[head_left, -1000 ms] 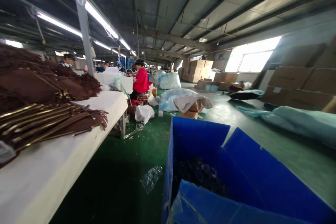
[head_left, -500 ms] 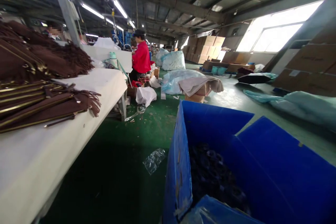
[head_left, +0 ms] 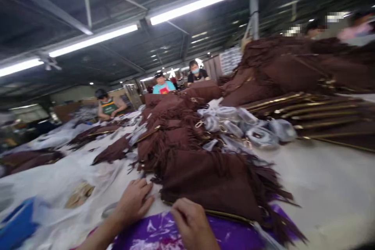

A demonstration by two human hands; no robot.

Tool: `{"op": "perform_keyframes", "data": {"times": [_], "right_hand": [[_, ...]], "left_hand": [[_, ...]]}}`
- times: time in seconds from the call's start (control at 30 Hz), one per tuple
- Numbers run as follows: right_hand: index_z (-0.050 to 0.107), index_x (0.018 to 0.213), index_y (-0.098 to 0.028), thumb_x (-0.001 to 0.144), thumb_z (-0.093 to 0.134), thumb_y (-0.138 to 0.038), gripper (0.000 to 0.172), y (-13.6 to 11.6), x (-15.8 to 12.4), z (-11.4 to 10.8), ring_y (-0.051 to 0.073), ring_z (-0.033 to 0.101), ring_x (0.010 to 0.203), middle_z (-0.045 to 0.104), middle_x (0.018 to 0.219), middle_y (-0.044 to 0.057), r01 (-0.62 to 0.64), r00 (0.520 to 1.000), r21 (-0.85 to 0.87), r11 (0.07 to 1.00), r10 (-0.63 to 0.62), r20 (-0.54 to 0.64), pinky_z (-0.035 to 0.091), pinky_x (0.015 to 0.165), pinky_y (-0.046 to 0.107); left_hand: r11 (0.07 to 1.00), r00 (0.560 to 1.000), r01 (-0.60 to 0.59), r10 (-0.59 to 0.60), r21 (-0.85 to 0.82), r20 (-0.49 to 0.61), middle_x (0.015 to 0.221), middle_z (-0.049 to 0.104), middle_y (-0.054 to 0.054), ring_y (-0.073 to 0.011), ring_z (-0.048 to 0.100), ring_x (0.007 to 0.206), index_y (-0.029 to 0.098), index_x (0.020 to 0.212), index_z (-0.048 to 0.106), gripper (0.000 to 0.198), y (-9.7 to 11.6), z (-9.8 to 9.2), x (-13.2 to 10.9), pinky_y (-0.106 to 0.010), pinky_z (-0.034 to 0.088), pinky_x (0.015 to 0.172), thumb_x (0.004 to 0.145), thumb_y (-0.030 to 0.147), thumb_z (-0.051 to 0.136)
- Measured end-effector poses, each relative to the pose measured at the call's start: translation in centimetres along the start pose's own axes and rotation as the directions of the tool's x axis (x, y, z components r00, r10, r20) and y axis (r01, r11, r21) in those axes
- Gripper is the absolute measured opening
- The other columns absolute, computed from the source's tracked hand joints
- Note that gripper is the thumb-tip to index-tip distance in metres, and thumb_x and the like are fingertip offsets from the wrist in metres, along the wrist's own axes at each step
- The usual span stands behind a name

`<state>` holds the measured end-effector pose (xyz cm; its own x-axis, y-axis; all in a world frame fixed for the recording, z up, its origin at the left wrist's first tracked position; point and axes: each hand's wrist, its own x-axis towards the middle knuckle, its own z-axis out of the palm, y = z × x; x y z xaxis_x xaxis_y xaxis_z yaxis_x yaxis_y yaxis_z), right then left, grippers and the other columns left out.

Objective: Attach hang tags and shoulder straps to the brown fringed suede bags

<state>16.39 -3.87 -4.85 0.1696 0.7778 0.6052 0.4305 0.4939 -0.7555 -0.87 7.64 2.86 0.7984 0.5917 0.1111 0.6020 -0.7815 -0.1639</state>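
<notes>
My left hand [head_left: 133, 201] lies flat on the white table [head_left: 322, 187], fingers stretched toward the near edge of a brown fringed bag [head_left: 213, 183]. My right hand [head_left: 193, 224] rests on a purple printed sheet [head_left: 222, 232] with its fingers curled under at the bag's gold zipper edge; whether they hold anything is hidden. The bag lies partly on the purple sheet. Behind it sits a heap of more brown fringed bags [head_left: 172, 125] and several small clear plastic packets [head_left: 240, 125].
A tall stack of brown bags with gold zippers [head_left: 307, 86] fills the right. Loose clear plastic wrap [head_left: 58, 179] and a blue item [head_left: 17, 224] lie at left. Three people [head_left: 162, 85] work along the far side of the table.
The view has swung from the aisle and blue bin round to the table. Both my hands have come into view at the brown bag.
</notes>
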Motion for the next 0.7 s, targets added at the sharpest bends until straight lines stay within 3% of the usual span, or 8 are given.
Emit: {"op": "perform_keyframes", "data": {"times": [0.07,0.13,0.23,0.3,0.47,0.7], "right_hand": [[0.058,0.069,-0.019,0.098,0.047,-0.027,0.032,-0.6,-0.1,2.1,0.016,0.058,0.064,0.058,0.067,0.000,-0.040,0.995,0.036,0.999,0.037,0.095,0.043,0.061,0.025],[0.057,0.069,-0.020,0.097,0.047,-0.034,0.033,-0.3,-0.3,1.9,0.016,0.056,0.065,0.058,0.067,0.000,-0.106,0.985,0.039,0.994,0.099,0.144,0.041,0.062,0.024],[0.057,0.068,-0.021,0.095,0.048,-0.050,0.040,0.2,-0.4,0.7,0.018,0.054,0.064,0.057,0.066,-0.001,-0.215,0.967,0.011,0.977,0.211,0.146,0.041,0.063,0.023],[0.059,0.068,-0.022,0.092,0.049,-0.057,0.044,0.2,-0.3,0.4,0.018,0.053,0.064,0.056,0.065,-0.002,-0.285,0.947,-0.023,0.958,0.285,0.150,0.040,0.062,0.024],[0.061,0.068,-0.021,0.089,0.048,-0.066,0.051,-0.5,0.5,0.9,0.018,0.051,0.060,0.051,0.059,-0.003,-0.380,0.890,-0.104,0.919,0.394,0.231,0.038,0.058,0.024],[0.069,0.079,-0.023,0.095,0.050,-0.049,0.036,-3.5,4.4,2.4,0.021,0.060,0.074,0.063,0.077,0.001,-0.242,0.926,-0.226,0.944,0.294,0.235,0.042,0.069,0.026]], "left_hand": [[0.991,0.988,0.137,-0.137,0.015,0.065,0.096,0.063,-0.009,-0.0260,0.058,0.095,0.017,0.094,0.064,0.016,-2.6,-1.1,-3.8,-0.042,0.047,0.086,0.087,0.029,0.056],[0.986,0.986,0.159,-0.156,-0.054,0.062,0.104,0.062,-0.010,-0.0276,0.054,0.101,0.019,0.092,0.064,0.015,-3.6,-1.7,-5.0,-0.042,0.044,0.089,0.083,0.026,0.056],[0.964,0.993,0.058,-0.083,-0.260,-0.084,0.115,0.059,-0.011,-0.0254,0.051,0.107,0.019,0.104,0.063,0.024,-3.4,-2.0,-4.7,-0.039,0.041,0.094,0.083,0.018,0.051],[0.929,0.990,0.014,-0.064,-0.370,-0.125,0.108,0.060,-0.009,-0.0229,0.053,0.103,0.018,0.103,0.063,0.022,-2.9,-1.5,-4.0,-0.036,0.042,0.092,0.086,0.018,0.049],[0.909,0.998,0.057,-0.065,-0.414,-0.004,0.096,0.061,-0.007,-0.0229,0.054,0.095,0.017,0.088,0.064,0.014,-1.4,1.2,-1.8,-0.034,0.043,0.083,0.085,0.030,0.060],[0.891,0.999,0.045,-0.037,-0.451,0.027,0.098,0.062,-0.008,-0.0236,0.055,0.093,0.018,0.085,0.056,0.004,-1.9,1.9,-2.2,-0.034,0.043,0.081,0.085,0.018,0.052]]}}
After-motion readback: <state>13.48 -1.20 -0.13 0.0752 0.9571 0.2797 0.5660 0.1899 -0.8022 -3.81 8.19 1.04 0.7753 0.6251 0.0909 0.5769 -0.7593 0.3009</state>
